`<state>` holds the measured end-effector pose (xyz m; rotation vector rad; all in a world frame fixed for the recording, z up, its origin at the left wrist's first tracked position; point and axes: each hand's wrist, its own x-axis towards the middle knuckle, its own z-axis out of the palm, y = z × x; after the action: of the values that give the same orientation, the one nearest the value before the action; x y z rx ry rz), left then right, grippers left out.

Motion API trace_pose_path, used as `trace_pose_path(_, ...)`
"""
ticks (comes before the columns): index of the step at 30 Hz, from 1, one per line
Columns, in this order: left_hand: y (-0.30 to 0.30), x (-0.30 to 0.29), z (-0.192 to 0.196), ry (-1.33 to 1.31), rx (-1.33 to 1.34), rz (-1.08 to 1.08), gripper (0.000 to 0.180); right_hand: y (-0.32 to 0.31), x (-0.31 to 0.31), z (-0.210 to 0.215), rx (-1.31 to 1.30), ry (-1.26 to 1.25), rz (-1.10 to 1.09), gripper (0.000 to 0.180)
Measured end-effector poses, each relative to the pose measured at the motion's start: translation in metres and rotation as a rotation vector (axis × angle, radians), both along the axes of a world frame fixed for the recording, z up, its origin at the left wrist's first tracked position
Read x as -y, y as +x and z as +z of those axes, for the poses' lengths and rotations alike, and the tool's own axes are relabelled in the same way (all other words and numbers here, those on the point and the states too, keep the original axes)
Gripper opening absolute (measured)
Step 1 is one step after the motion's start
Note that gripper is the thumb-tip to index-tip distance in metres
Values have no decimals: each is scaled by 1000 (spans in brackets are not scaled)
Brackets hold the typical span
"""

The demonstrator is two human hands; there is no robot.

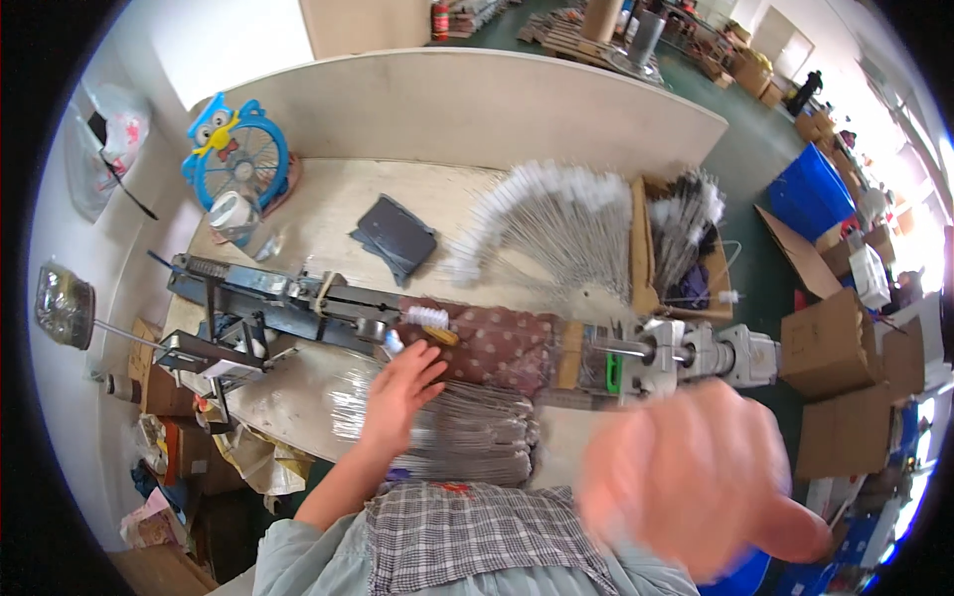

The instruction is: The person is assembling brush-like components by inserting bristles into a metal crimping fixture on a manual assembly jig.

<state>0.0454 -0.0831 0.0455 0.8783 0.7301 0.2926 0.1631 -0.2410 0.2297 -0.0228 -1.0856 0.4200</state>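
Observation:
My left hand lies open with its fingers stretched over the near edge of a brown polka-dot cloth. Just beyond its fingertips are a small white bristle brush and a small yellow piece; whether the fingers touch either is unclear. Under and beside that wrist spreads a bundle of thin metal wires. My right hand is raised close to the camera, smeared by motion, its fingers seemingly curled and the thumb pointing right; anything inside it is hidden.
A long metal rail machine runs across the table to a white motor unit with a spindle. Behind lie a dark pad, a fan of white-tipped wire brushes and a cardboard box of brushes. A blue fan stands back left.

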Motion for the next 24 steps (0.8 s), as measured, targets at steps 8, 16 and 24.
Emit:
trace_pose_path(8, -204, -157, -104, -319, 142, 798, 42, -29, 25, 29, 117, 252, 231, 41)
trace_pose_path(16, -296, -235, -105, 147, -189, 1252, 35, -47, -8, 43, 62, -7, 398, 54)
trace_pose_path(24, -222, -160, -106, 92, -97, 1156, 37, -62, -37, 39, -82, 120, 136, 54)
